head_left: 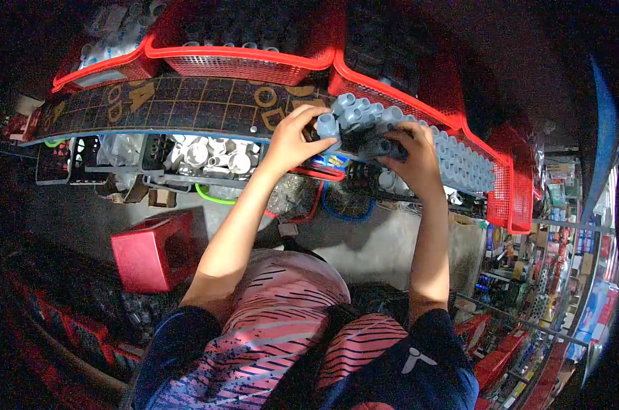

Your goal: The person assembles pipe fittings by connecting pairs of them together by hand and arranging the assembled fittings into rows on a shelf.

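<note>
Several grey plastic pipe fittings (354,111) stand together on a dark patterned board (207,102). My left hand (300,139) is closed around one grey fitting (328,128) at the near left of the group, thumb at its lower edge. My right hand (413,158) curls its fingers and thumb around a darker grey fitting (383,146), partly in shadow. To the right of my right hand, more grey fittings (466,164) stand in close rows along the board.
Red plastic baskets (241,57) line the far side of the board. Below its near edge are crates with white fittings (214,156). A red stool (152,249) stands on the floor at the left. Stocked shelves (562,266) are at the right.
</note>
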`<state>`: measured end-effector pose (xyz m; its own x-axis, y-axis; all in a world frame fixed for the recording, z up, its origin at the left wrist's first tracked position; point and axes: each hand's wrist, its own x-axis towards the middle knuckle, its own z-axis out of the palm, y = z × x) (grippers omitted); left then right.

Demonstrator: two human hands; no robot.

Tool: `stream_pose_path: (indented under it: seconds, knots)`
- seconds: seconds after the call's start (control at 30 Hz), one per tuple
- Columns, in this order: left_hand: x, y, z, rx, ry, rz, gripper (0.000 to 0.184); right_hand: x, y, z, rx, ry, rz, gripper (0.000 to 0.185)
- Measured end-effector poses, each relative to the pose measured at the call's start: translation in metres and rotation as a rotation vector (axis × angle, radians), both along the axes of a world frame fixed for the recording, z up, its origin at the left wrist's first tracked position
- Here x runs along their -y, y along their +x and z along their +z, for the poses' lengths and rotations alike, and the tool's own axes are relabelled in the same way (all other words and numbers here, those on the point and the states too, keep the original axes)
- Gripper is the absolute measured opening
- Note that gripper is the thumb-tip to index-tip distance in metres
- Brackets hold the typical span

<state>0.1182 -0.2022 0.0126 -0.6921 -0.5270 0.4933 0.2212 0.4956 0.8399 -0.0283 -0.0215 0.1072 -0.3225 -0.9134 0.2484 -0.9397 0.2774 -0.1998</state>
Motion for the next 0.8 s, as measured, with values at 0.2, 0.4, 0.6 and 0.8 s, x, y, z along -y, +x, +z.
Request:
stream_pose_path:
  seconds: [0.2, 0.4, 0.6, 0.8]
  knots:
    - [-0.0013, 0.0006, 0.0025, 0.000, 0.000, 0.006, 0.045, 0.0012, 0.0047, -0.0007, -0.032, -0.032, -0.010, 0.038]
    - [-0.0018, 0.0017, 0.0045, 0.007, 0.000, 0.012, 0.044, 0.0008, 0.0058, -0.0049, -0.048, -0.058, -0.034, 0.037]
    - [-0.0016, 0.0009, 0.0034, -0.005, -0.019, 0.009, 0.045, 0.0007, 0.0055, -0.0035, -0.050, -0.077, -0.012, 0.036]
    - [-0.0019, 0.0010, 0.0017, 0.006, -0.026, 0.015, 0.046, -0.0017, 0.0045, -0.0064, -0.081, -0.092, -0.018, 0.041]
